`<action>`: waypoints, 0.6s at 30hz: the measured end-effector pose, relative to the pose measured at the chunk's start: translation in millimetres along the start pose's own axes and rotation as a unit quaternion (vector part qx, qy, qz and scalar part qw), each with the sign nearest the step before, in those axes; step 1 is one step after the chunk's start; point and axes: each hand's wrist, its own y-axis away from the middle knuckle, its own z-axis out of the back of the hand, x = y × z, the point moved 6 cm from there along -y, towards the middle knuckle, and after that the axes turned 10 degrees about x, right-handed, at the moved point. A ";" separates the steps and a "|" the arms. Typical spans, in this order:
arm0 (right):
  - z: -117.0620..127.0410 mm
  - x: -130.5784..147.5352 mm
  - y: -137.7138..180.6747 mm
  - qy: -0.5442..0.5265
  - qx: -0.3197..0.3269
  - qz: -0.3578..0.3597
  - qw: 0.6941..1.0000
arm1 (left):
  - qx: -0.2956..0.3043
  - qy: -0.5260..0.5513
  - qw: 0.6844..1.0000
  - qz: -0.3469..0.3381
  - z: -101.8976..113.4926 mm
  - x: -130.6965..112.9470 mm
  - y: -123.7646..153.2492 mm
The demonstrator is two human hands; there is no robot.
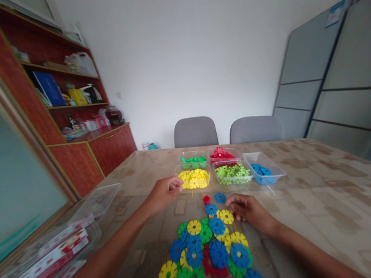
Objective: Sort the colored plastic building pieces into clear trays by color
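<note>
Five clear tubs (264, 171) are counted on the counter (325, 195); two grey chairs (195, 131) are seen behind; two hands (249, 209) are present.

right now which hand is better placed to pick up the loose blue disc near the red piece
Right, probably. The right hand rests just beside the blue disc, while the left hand is up at the yellow tray, farther off.

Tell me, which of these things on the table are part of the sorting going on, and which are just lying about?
In use:
- left hand at the yellow tub
- right hand by the loose pile of discs
- green tub, red tub, lime tub, blue tub

Lying about:
- clear lidded box at the left edge
- two grey chairs
- shelf clutter
</note>
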 end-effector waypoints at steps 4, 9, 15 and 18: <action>0.2 7.8 2.2 0.037 0.040 -0.001 0.998 | 0.131 -0.004 0.991 -0.025 -24.5 -3.2 42.4; 4.9 28.3 13.5 0.117 0.088 0.024 0.989 | 0.221 -0.047 0.974 -0.006 -33.2 -9.5 66.2; -0.1 58.6 41.1 0.224 0.157 0.008 0.962 | 0.268 -0.147 0.951 0.034 -36.0 -26.9 78.2; -14.4 71.7 54.5 0.282 0.204 -0.023 0.937 | 0.265 -0.170 0.949 0.021 -39.3 -38.3 81.7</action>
